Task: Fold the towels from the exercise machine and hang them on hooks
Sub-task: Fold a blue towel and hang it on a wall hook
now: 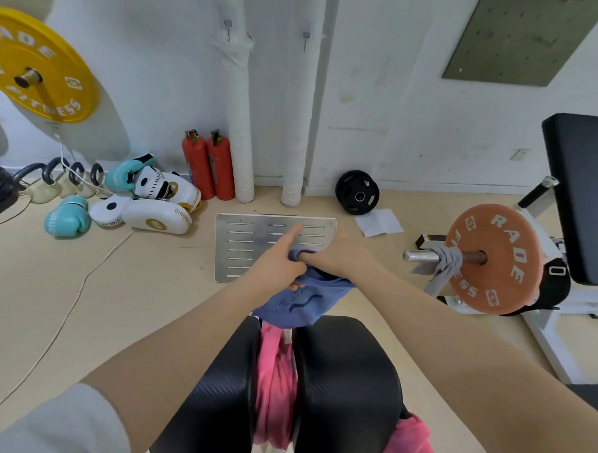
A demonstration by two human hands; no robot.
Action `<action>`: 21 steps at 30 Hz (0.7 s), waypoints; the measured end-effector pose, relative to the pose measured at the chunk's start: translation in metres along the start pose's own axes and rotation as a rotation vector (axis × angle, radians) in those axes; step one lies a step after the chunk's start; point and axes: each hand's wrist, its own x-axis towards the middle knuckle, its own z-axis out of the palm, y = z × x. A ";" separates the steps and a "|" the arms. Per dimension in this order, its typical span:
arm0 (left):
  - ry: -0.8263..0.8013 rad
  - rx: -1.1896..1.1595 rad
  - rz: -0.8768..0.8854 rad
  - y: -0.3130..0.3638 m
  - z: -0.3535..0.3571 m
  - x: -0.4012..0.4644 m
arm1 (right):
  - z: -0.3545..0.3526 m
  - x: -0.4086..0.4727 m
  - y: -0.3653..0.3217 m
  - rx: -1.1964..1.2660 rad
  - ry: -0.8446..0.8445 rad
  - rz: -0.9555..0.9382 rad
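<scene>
Both hands, left [278, 264] and right [337, 259], are pinching the blue towel [299, 303] above the black pads [347, 389]. It is hanging limp and light; corners are likely offering the best hold.

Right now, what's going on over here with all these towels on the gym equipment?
A person is handling a blue towel above two black pads of an exercise machine. Both the left hand and the right hand hold its upper edge in a grip. A pink towel is still wedged between the pads, and a grey towel hangs on the bar beside an orange weight plate. Two wall hooks are bare.
</scene>
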 end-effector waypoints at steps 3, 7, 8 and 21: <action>-0.048 -0.146 0.015 0.001 0.004 0.000 | -0.013 -0.007 -0.010 -0.124 0.017 0.036; -0.042 -0.410 -0.037 -0.003 0.009 -0.002 | -0.039 -0.064 -0.038 -0.150 0.072 -0.042; -0.006 -0.468 -0.061 -0.002 0.009 -0.002 | -0.040 -0.065 -0.038 -0.121 0.057 -0.096; 0.233 -0.264 0.066 -0.006 -0.010 -0.010 | -0.041 -0.079 -0.017 -0.336 0.108 -0.106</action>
